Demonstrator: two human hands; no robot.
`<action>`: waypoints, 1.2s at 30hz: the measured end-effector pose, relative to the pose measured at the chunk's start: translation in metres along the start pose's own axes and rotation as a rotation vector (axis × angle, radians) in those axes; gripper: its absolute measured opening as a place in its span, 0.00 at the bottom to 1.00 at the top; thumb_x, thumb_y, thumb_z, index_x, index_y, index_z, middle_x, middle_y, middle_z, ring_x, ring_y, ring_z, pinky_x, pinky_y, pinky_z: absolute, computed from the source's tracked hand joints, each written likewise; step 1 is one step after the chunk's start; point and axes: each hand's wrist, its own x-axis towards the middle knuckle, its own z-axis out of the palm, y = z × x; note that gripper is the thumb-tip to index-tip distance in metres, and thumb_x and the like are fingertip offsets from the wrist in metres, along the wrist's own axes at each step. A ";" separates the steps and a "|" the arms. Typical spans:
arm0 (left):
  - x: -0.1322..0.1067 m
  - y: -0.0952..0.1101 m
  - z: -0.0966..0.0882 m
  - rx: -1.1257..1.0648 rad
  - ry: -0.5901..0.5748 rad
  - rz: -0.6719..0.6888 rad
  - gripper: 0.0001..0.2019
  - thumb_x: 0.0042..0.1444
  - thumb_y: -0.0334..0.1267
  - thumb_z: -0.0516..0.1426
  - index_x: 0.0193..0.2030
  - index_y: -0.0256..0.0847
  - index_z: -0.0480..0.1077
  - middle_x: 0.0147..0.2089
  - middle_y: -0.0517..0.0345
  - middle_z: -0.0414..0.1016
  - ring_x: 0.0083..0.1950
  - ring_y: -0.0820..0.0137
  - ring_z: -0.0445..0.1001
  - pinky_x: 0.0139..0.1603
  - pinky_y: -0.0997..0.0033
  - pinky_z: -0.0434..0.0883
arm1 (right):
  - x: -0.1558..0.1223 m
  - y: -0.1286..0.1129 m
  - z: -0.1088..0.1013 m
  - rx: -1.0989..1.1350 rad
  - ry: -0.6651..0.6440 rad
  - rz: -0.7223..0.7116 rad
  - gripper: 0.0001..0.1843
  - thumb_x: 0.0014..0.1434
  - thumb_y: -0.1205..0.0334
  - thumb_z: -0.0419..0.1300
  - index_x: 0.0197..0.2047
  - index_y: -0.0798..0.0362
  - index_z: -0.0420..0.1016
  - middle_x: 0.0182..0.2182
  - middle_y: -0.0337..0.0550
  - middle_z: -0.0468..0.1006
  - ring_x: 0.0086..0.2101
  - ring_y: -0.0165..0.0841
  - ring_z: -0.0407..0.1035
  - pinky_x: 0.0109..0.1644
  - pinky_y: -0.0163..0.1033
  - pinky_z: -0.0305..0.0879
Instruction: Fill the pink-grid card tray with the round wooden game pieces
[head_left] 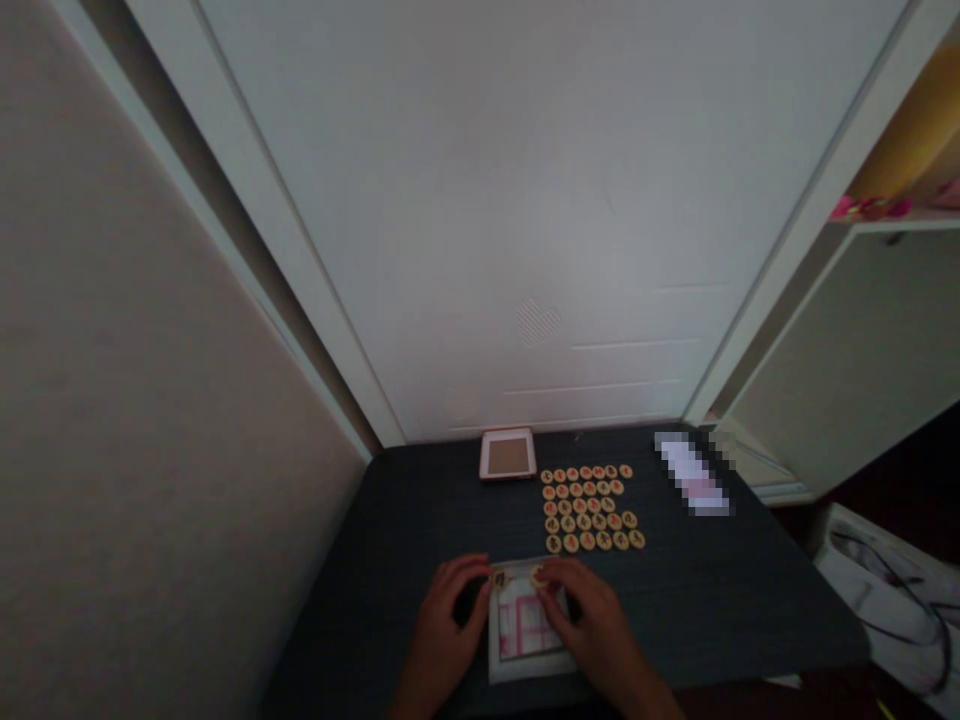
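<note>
Looking light and hard, best held by its rim, a xiangqi piece (536,576) is pinched by the right hand (583,597) at the tray's (527,669) far edge, while the left hand's (453,603) grip cannot be told.

Dimly lit dark table (420,520), white panel (525,180), grey wall (135,420)

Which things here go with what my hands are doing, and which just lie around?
Seemingly in use:
Chinese chess pieces, including those at left hand and right hand
pink-lined tray
shallow box behind, probably

Seemingly lying about:
pixelated item, right
white container with dark cables
</note>
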 end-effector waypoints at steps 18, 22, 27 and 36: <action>-0.012 -0.013 0.007 0.168 -0.048 0.135 0.15 0.58 0.32 0.56 0.51 0.47 0.75 0.56 0.52 0.79 0.57 0.57 0.75 0.59 0.50 0.70 | 0.004 -0.005 0.034 -0.333 -0.193 -0.110 0.12 0.57 0.74 0.63 0.41 0.49 0.72 0.39 0.41 0.79 0.43 0.39 0.71 0.51 0.44 0.64; -0.013 -0.012 0.006 0.169 -0.058 0.129 0.14 0.60 0.34 0.56 0.51 0.48 0.75 0.56 0.51 0.79 0.57 0.57 0.75 0.59 0.48 0.70 | 0.002 -0.004 0.037 -0.317 -0.211 -0.127 0.10 0.59 0.72 0.64 0.41 0.48 0.73 0.39 0.39 0.80 0.43 0.39 0.71 0.51 0.43 0.64; -0.013 -0.014 0.006 0.174 -0.077 0.122 0.13 0.62 0.35 0.55 0.51 0.49 0.75 0.57 0.52 0.78 0.59 0.57 0.74 0.61 0.46 0.69 | 0.003 -0.003 0.039 -0.316 -0.242 -0.117 0.10 0.59 0.71 0.66 0.41 0.48 0.74 0.39 0.38 0.81 0.43 0.37 0.72 0.51 0.41 0.64; -0.013 -0.015 0.005 0.178 -0.074 0.125 0.16 0.59 0.31 0.55 0.51 0.49 0.75 0.57 0.53 0.78 0.58 0.56 0.75 0.61 0.46 0.69 | 0.003 -0.001 0.042 -0.311 -0.246 -0.105 0.06 0.62 0.68 0.65 0.41 0.48 0.77 0.39 0.39 0.80 0.43 0.37 0.71 0.50 0.41 0.65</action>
